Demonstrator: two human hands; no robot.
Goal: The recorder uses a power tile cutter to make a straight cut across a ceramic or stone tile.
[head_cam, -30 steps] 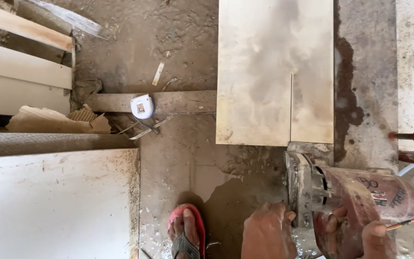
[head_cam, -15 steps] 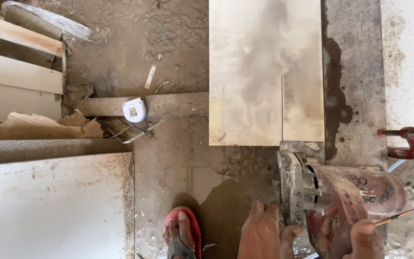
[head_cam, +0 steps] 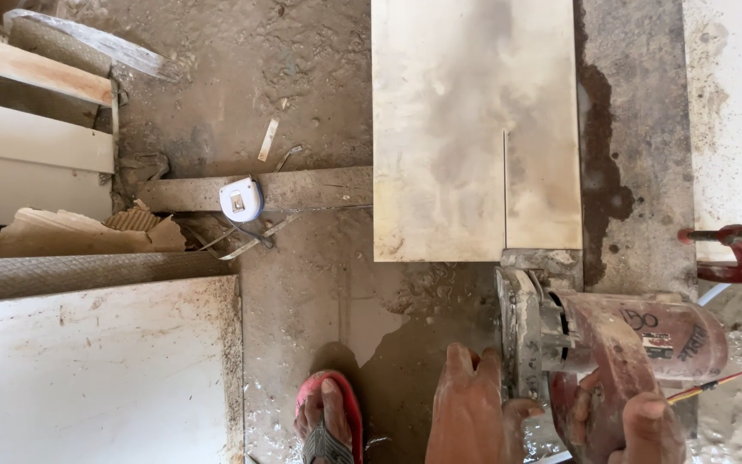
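Observation:
A beige tile (head_cam: 465,129) lies flat on the dusty floor with a thin straight cut running up from its near edge. A dust-caked reddish power cutter (head_cam: 611,344) sits just below that edge, its blade guard in line with the cut. My right hand (head_cam: 620,425) is wrapped around the cutter's handle at the bottom right. My left hand (head_cam: 474,412) rests with fingers spread, touching the left side of the blade guard. My foot in a red sandal (head_cam: 330,421) stands to the left of the hands.
A white tape measure (head_cam: 240,199) lies on a wooden strip (head_cam: 302,189) left of the tile. Large pale tiles (head_cam: 88,369) and stacked boards (head_cam: 27,146) fill the left side. A red clamp (head_cam: 732,253) holds another tile (head_cam: 732,112) at right. Wet slurry covers the ground near the cutter.
The view has drifted slightly, so everything sits a bit further left and higher. My left hand has slid right, closer against the blade guard. The cutter stays at the tile's near edge.

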